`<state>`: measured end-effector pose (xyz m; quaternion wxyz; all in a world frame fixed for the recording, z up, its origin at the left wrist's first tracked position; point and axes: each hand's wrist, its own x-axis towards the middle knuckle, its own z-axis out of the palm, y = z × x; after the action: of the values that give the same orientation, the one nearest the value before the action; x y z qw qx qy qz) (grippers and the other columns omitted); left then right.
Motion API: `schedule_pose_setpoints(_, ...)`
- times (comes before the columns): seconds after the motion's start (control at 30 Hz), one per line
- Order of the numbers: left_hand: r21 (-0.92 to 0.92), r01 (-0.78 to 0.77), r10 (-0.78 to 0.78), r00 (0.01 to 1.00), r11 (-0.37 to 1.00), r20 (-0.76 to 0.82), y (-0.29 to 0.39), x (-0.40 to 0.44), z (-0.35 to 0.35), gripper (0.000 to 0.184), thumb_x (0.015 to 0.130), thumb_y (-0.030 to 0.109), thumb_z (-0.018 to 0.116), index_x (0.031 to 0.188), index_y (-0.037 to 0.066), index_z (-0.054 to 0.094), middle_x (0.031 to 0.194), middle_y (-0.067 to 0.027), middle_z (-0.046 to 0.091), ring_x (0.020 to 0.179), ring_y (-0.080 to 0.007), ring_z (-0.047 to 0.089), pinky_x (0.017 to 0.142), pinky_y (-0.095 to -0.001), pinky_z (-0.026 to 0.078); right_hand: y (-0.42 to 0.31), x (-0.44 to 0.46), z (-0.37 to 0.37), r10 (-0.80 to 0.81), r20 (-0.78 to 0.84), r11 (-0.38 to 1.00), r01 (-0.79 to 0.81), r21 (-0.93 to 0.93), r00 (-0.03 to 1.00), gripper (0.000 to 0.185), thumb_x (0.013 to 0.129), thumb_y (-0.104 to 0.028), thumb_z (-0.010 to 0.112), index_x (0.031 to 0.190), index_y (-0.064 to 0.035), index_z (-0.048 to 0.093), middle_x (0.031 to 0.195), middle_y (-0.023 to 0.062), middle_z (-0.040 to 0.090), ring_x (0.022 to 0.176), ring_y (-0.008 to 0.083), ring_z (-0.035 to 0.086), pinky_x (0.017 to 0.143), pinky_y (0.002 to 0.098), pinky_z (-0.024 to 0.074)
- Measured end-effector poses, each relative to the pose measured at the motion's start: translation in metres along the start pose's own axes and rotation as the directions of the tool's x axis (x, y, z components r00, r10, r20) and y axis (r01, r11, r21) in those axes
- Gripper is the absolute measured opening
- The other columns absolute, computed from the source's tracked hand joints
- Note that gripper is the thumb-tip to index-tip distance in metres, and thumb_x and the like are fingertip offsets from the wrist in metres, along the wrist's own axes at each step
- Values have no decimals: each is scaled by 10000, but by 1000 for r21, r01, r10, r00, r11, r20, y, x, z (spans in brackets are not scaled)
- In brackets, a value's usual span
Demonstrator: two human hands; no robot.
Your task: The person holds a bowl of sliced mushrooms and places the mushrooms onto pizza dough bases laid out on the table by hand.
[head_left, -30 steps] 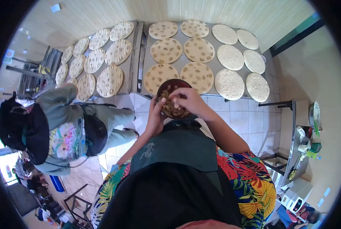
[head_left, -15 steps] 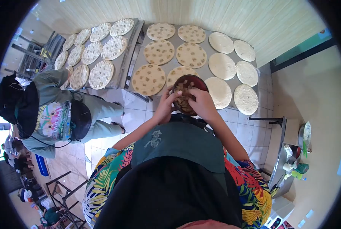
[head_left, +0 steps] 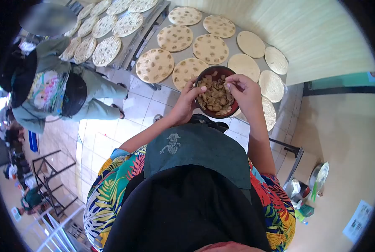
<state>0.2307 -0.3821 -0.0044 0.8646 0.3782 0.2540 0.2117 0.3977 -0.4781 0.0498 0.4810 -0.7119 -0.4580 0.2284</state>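
Note:
My left hand (head_left: 184, 105) grips the left side of a round dark bowl (head_left: 222, 71) with a red inside, its thumb over the rim. Brown slices that look like mushroom (head_left: 214, 95) fill much of the bowl. Over the bowl's right side, my right hand (head_left: 247, 94) has its fingertips pinched together, with a pale slice showing at them. Just beyond the bowl, round dough bases lie on a metal table. A base dotted with slices (head_left: 187, 72) is partly covered by the bowl and left hand; a plain base (head_left: 244, 66) lies to the right.
On a second table at the far left lie several topped bases (head_left: 107, 51). A person in a grey-green outfit (head_left: 49, 90) stands beside it. A metal frame (head_left: 55, 180) stands on the tiled floor (head_left: 124, 109). At the right is a shelf with containers (head_left: 298, 191).
My right hand has come up out of the slices to the bowl's right side, fingers pinched. The bowl has shifted slightly right, and the whole view has turned.

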Motion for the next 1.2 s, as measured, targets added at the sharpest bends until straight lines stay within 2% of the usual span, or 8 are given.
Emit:
schedule_pose_setpoints(0.23,-52,-109,104,990,993,-90,-3,-15,12,579,852,281,621,1333,90,362,1244,-90,469,1145,-205,478,890,-381,447,-17,10,-4,-332,133,918,352,-184,934,131,770,-56,637,896,-25,655,898,129,660,887,285,624,795,362,497)
schedule_pose_setpoints(0.37,-49,-174,162,970,984,-182,-5,-14,11,628,843,261,651,1360,82,342,1242,-97,471,1137,-200,493,881,-366,454,-33,2,-5,-154,366,828,322,-459,918,116,735,-77,652,844,-38,648,861,123,644,878,283,605,771,383,492)
schedule_pose_setpoints(0.43,-41,-185,172,961,982,-219,-4,-9,9,648,838,249,664,1370,81,334,1236,-100,474,1129,-199,503,881,-360,455,-21,3,7,-132,445,642,418,-642,886,111,712,-75,643,817,-40,632,796,126,622,829,287,596,742,396,494)
schedule_pose_setpoints(0.57,-6,-184,176,951,983,-255,4,3,2,662,829,216,683,1374,81,331,1198,-101,490,1091,-186,526,880,-328,459,-1,21,27,-187,450,635,457,-623,873,137,703,-22,585,835,-10,623,843,140,615,859,298,598,755,391,501)
schedule_pose_setpoints(0.73,-87,-169,143,958,982,-249,19,28,-6,655,825,201,689,1366,82,338,1160,-96,503,1065,-178,532,872,-314,453,-11,46,23,-99,434,780,341,-525,895,152,699,-5,561,836,27,617,869,164,607,881,323,589,772,409,496)
schedule_pose_setpoints(0.97,97,-177,192,966,979,-173,32,64,-26,658,797,164,717,1350,77,371,1066,-81,507,989,-161,510,850,-296,440,6,71,46,3,554,794,334,-507,833,98,692,-14,559,743,49,614,819,240,619,839,386,600,767,463,482)
schedule_pose_setpoints(1.13,111,-52,67,989,992,-133,35,74,-46,659,791,179,723,1348,71,387,1043,-78,478,990,-169,488,845,-295,431,12,84,60,306,569,847,55,-528,763,194,693,-102,635,792,63,614,816,254,626,816,394,625,752,448,498)
schedule_pose_setpoints(1.2,99,-10,21,994,995,-111,40,78,-56,663,793,187,720,1352,73,381,1053,-77,473,998,-170,488,852,-298,430,19,86,66,301,525,870,-5,-492,796,194,694,-101,633,803,59,615,819,253,628,813,396,625,751,451,496)
